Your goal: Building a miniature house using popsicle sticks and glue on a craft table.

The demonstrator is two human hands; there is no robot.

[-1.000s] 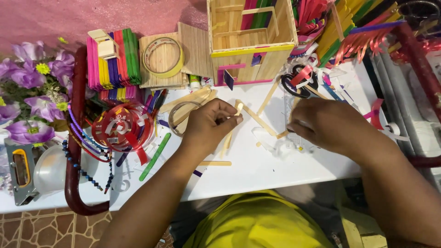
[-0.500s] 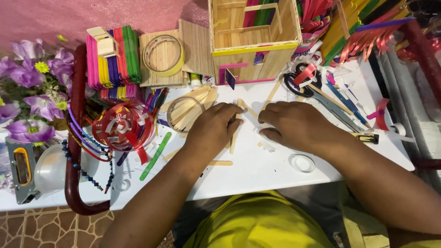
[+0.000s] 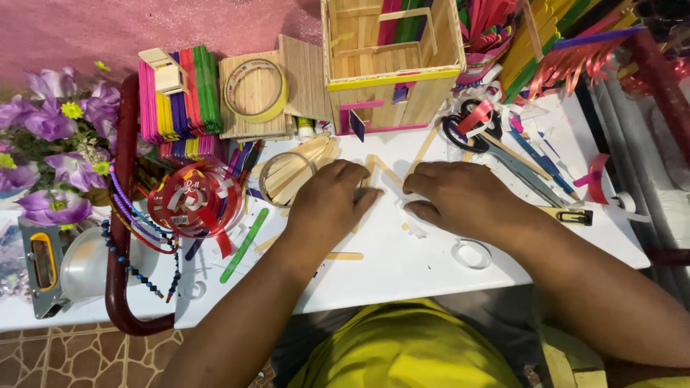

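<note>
I see both hands, left hand [image 3: 327, 205] and right hand [image 3: 460, 197], pressed flat on plain wooden sticks [image 3: 381, 172] atop a cluttered white worktop [image 3: 402, 269] beside a pink wall [image 3: 79, 36].

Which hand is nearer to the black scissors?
Right. The right hand lies just below-left of the black scissors; the left hand is farther left, by the stick cup.
</note>
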